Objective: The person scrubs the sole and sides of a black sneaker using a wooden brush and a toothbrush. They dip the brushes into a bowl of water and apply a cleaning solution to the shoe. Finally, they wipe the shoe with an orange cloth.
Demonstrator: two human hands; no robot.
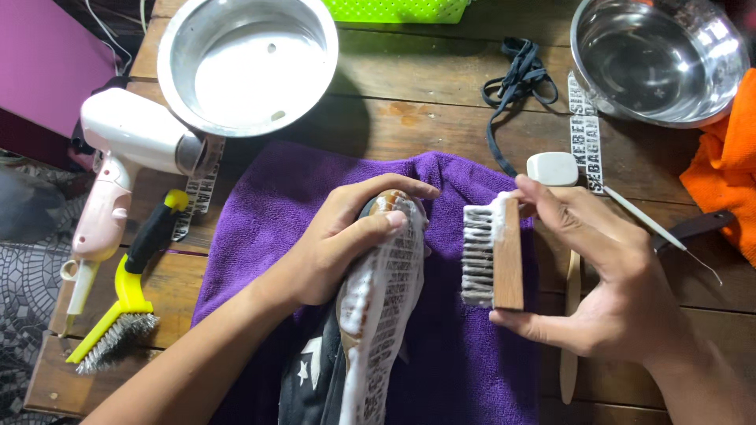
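My left hand [340, 240] grips a black sneaker [370, 315] lying on its side, sole up, with white foam along the sole's edge. The fingers wrap over the toe end. My right hand [606, 275] holds a wooden scrub brush [494, 253] just right of the shoe, bristles facing the sole and foamy at the top. The brush is a small gap away from the sole. Both are above a purple towel [260, 205] spread on the wooden table [425, 102].
A white hair dryer [118, 169] and a yellow wire brush [126, 303] lie at left. Two metal bowls [248, 59] [657, 55] stand at the back. Black laces [516, 86], a white bar [553, 168], a thin pick tool [657, 232], a wooden-handled brush [571, 330] and orange cloth [728, 169] lie at right.
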